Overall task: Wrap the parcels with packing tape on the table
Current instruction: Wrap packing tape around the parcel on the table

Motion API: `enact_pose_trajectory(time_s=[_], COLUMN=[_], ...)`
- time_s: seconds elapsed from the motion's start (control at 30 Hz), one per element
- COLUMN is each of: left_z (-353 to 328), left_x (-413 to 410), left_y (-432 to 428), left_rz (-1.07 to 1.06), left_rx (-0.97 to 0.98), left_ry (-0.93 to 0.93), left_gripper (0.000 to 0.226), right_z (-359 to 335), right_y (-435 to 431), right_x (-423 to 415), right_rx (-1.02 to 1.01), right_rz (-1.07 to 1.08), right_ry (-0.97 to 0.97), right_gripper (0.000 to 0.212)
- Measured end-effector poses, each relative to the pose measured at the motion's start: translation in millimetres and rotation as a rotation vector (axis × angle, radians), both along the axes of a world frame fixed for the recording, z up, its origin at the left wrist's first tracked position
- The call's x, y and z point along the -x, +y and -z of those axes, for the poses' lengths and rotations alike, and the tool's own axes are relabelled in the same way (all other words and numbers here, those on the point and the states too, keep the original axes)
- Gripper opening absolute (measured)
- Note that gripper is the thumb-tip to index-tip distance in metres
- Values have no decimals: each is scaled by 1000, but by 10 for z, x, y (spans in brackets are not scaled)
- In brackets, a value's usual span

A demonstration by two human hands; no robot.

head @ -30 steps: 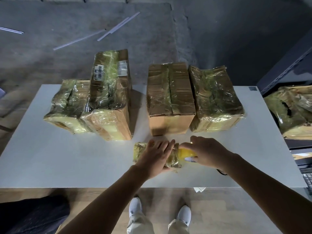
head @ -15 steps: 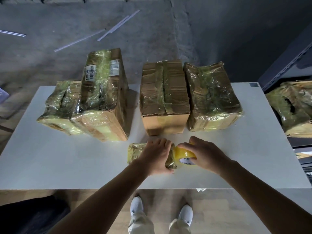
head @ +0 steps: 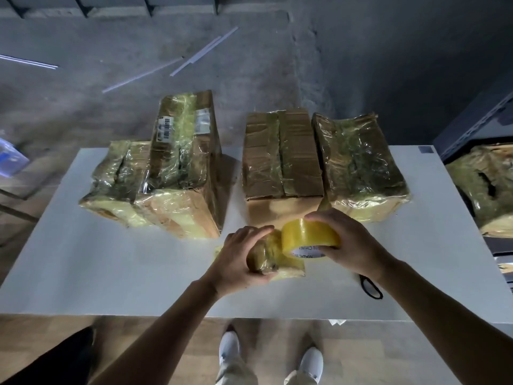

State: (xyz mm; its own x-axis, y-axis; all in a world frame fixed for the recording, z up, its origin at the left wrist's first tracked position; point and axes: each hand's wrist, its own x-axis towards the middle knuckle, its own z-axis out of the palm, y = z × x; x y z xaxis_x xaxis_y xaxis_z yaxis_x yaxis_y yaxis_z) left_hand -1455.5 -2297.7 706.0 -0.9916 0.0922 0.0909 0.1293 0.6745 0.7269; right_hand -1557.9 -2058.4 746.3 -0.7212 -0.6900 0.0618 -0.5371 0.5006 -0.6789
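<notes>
- Looks well along: shows four bigger parcels (head: 280, 159) at the far side of the table (head: 111, 268), already sheathed in glossy tape.
- Grips the small parcel (head: 268, 262) near the front edge with the left hand (head: 238, 257), fingers curled round it.
- Clasps the tape roll (head: 308, 236) in the right hand (head: 352, 243), fingers curled over its rim, against that parcel; seemingly mid-wrap.
- Reveals no contents: everything sealed.

Print I can read from here
The tape roll (head: 308, 234) has "MADE IN CHINA" on its white inner core, upside down to me and partly covered. The tall parcel (head: 180, 168) carries a barcode label (head: 165, 130) and a second label (head: 202, 125); I can't read either.
</notes>
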Motion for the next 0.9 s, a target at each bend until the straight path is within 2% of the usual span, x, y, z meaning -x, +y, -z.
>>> enact_pose_trajectory(time_s=[0.07,0.13,0.2,0.3,0.4,0.53,0.7,0.9], left_z=[31,52,73,65,19,-138,-364,-450], left_x=[-14,-19,-44,-94,-88,-70,-55,-112], left_y=[-13,-95,-220,-333,-395,-488,-502,-366], left_rz=[10,-30,-42,32,80,143,176,238], left_rx=[3,-47,-90,-72,-51,201,483,709], left_ry=[29,27,6,5,35,127,131,-3], left_gripper=[81,82,85,87,84,79,83,109], right_z=[-100,-234,-303,-315,-256,-192,-46,-17], right_y=[-39,-58,-28,-58,-173,-320,-436,-509], right_x=[73,167,246,179,64,39,28,-5], right_rx=[-117,-216,-400,-614,-653,-646,-697,-723], right_rz=[-57,-151,-298,-361,-366,-381,-347,-307], right_ry=[83,283,450,387,419,455,468,452], right_gripper=[65,63,65,63,67,67,60,55])
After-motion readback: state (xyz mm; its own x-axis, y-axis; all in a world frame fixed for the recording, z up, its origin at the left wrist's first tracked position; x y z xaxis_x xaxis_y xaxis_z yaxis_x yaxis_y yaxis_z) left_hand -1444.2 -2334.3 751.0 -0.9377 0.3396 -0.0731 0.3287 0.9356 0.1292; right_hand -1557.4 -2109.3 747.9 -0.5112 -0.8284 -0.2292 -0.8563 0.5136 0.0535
